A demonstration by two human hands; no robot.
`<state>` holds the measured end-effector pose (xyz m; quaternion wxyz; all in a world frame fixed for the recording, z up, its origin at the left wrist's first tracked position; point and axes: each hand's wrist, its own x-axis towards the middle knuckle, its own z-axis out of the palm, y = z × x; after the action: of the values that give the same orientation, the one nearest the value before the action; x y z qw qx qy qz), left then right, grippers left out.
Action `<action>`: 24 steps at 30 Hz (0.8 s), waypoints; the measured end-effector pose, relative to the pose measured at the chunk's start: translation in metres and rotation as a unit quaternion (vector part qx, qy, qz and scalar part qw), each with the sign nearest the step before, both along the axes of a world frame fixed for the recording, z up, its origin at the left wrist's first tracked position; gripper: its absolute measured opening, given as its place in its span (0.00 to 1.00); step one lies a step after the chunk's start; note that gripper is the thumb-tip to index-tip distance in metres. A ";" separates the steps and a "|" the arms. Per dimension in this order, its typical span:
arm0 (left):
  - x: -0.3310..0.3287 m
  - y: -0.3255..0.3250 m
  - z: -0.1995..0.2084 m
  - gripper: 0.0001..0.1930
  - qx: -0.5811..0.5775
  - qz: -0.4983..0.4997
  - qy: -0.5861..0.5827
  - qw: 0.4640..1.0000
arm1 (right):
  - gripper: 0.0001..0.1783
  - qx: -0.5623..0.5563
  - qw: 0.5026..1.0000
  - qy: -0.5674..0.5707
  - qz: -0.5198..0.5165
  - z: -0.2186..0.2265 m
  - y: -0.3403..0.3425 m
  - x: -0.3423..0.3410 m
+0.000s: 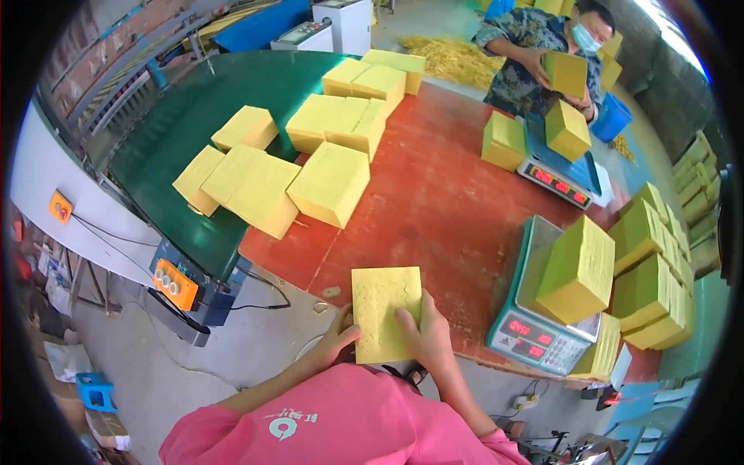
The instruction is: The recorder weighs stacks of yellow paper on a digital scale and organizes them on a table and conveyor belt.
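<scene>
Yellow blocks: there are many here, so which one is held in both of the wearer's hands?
The thin, dimpled yellow block at the red table's near edge, gripped by left hand and right hand.

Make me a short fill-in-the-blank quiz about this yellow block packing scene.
1. Both hands hold a thin yellow ____ at the table edge.
2. The block on the near scale is coloured ____.
3. The loose blocks lie on a ____ conveyor belt.

Missing words: slab; yellow; green
</scene>
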<state>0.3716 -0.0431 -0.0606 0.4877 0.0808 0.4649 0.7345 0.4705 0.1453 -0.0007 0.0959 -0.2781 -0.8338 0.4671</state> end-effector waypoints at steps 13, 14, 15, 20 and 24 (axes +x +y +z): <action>0.087 0.092 0.135 0.16 0.001 0.018 0.458 0.889 | 0.42 -0.259 0.950 0.174 -0.017 0.067 0.129 0.160; 0.080 0.113 0.144 0.16 0.029 -0.017 0.526 0.850 | 0.40 -0.280 0.943 0.178 -0.002 0.087 0.148 0.170; 0.071 0.135 0.151 0.17 0.061 -0.053 0.590 0.804 | 0.39 -0.231 0.953 0.196 0.013 0.107 0.169 0.178; 0.068 0.303 0.221 0.23 0.195 -0.188 -0.036 0.962 | 0.27 -0.257 0.908 0.309 -0.120 0.160 0.260 0.186; 0.075 0.376 0.240 0.31 0.050 -0.226 0.141 0.963 | 0.22 -0.313 0.895 0.298 -0.115 0.137 0.323 0.194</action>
<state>0.4463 0.3332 0.1799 0.5655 0.3112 0.4611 0.6089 0.6643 0.4686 0.1363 0.3005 -0.2356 -0.5393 0.7506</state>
